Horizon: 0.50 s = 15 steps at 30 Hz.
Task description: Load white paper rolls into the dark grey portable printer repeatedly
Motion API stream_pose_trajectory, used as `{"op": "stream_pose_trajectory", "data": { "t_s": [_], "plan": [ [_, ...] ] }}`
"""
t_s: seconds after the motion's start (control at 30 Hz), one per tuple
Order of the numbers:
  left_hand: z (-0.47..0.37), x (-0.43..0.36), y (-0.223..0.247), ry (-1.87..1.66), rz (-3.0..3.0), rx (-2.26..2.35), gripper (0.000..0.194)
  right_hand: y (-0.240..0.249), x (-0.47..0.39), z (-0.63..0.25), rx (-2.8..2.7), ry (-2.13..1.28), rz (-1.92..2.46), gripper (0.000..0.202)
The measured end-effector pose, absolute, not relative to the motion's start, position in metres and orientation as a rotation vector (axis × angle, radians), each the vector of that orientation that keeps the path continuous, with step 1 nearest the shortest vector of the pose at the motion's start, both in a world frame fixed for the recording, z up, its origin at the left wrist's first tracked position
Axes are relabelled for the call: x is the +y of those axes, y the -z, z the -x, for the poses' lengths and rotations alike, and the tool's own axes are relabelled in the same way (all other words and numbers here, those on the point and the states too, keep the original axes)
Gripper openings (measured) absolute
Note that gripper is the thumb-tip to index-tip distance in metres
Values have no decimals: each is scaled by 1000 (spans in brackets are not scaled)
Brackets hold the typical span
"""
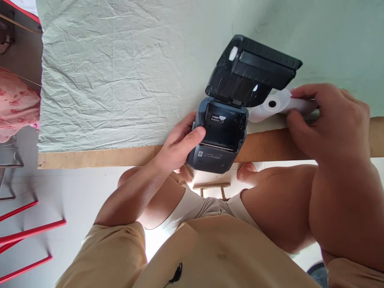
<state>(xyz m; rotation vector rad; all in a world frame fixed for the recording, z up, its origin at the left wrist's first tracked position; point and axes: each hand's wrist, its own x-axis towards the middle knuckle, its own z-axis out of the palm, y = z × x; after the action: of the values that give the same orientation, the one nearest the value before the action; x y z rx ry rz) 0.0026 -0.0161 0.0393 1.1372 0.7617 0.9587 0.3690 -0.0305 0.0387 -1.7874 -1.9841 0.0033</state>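
My left hand (183, 141) grips a dark portable label printer (211, 158) by its left side, with the thumb over the edge of the paper bay. The printer's lid (240, 80) stands swung open away from me. Inside, the bay (219, 128) holds no roll and shows a white printed label. To the right, a roll of white paper (261, 114) with a dark-holed core lies partly behind the printer. The thumb and fingers of my right hand (339, 116) are closed on white paper at that roll's right side. The fingertips are partly hidden.
A pale green wrinkled cloth (114, 72) covers the table, whose wooden edge (99, 157) runs along my side. Red metal legs (33, 233) and a pink floral cloth (18, 106) are at the left. A wooden stool or rung (211, 186) shows below the table.
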Motion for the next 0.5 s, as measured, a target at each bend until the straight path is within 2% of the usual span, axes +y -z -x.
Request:
{"op": "stream_pose_trajectory", "data": {
  "t_s": [0.13, 0.3, 0.5],
  "plan": [
    [-3, -16, -40, -940, -1130, 779, 64, -39, -29, -370, -1996, -69, 1831, 44],
    [-2, -17, -41, -946, -1149, 799, 62, -45, -34, -363, -1813, -26, 1962, 46],
    [0, -15, -39, -958, -1155, 733, 54, -46, -40, -354, -1634, -65, 1832, 57]
  ]
}}
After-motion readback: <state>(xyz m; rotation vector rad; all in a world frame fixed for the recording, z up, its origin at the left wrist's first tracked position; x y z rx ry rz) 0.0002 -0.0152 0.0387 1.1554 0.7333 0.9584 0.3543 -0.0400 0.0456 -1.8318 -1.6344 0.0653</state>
